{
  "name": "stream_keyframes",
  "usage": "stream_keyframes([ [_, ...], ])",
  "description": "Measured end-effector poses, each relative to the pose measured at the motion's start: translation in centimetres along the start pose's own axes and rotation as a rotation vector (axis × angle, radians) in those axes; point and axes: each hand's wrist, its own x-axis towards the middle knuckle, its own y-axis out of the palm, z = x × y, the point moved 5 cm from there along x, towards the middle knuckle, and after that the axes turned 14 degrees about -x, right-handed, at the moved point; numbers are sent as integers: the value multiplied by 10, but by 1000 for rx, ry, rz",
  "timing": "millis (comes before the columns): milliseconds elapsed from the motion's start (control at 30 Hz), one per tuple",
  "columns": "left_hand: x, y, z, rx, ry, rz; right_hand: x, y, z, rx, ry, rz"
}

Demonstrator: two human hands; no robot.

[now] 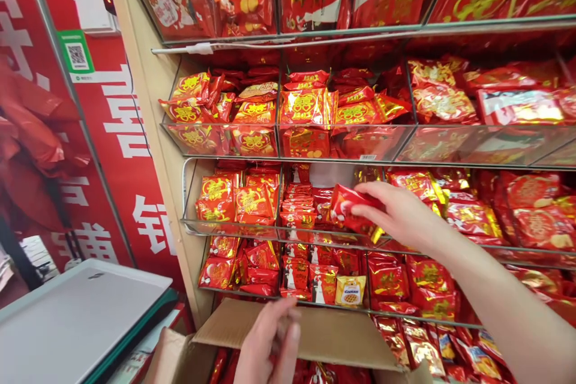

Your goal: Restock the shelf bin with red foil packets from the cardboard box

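My right hand (391, 213) reaches into the third shelf from the top and grips red snack packets (344, 204) between thumb and fingers. How many it holds I cannot tell. Beside them, a stack of red packets (298, 204) fills the left part of that compartment. My left hand (272, 342) hovers over the open cardboard box (342, 336), thumb and fingers apart, slightly blurred, with nothing seen in it. Inside the box lie more red packets (321, 373), partly hidden by the hand and the flap.
Clear plastic shelf fronts (243, 229) run across the wooden-sided rack (148, 132). A yellow cookie packet (350, 291) stands among red ones below. A grey-white tray lid (85, 318) lies at left, near a red wall with a QR code sign (77, 55).
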Motion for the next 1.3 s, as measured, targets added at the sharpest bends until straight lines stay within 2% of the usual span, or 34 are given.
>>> stream_keyframes([
  [33,8,2,-11,-43,-17,2,-16,-3,10,122,-38,2],
  [133,28,18,-39,-19,22,104,-57,8,45,423,-158,179],
  [167,31,25,-43,55,25,146,-67,15,54,487,-150,214],
  [200,33,28,-45,113,49,121,-76,23,59,544,-95,212],
  [333,30,30,-40,222,64,-54,-101,59,56,713,354,15],
  [400,28,29,-33,250,36,-50,-109,70,54,676,457,-98],
  [467,27,29,-28,296,15,20,-113,73,55,596,469,-186],
  [567,25,30,-23,339,31,112,-119,71,57,550,482,-243],
  [667,22,28,-21,322,38,90,-124,68,60,623,472,-238],
  [733,22,24,-22,294,19,35,-123,66,65,746,385,-149],
  [800,21,20,-26,237,-2,2,-117,61,68,851,262,10],
  [867,20,17,-31,134,-39,7,-105,49,59,826,201,76],
  [933,17,12,-34,37,-65,20,-86,30,35,626,246,-37],
  [1000,12,7,-32,-7,-88,22,-63,12,8,284,364,-187],
  [1033,9,5,-30,-9,-97,22,-49,8,-3,85,411,-197],
  [1067,6,3,-26,2,-101,28,-34,10,-11,-82,431,-134],
  [1133,0,2,-17,44,-82,57,-3,27,-19,-236,410,72],
  [1200,-7,3,-9,117,-20,93,22,48,-19,-226,387,209],
  [1300,-17,3,2,245,95,105,46,77,-17,-162,404,328],
])
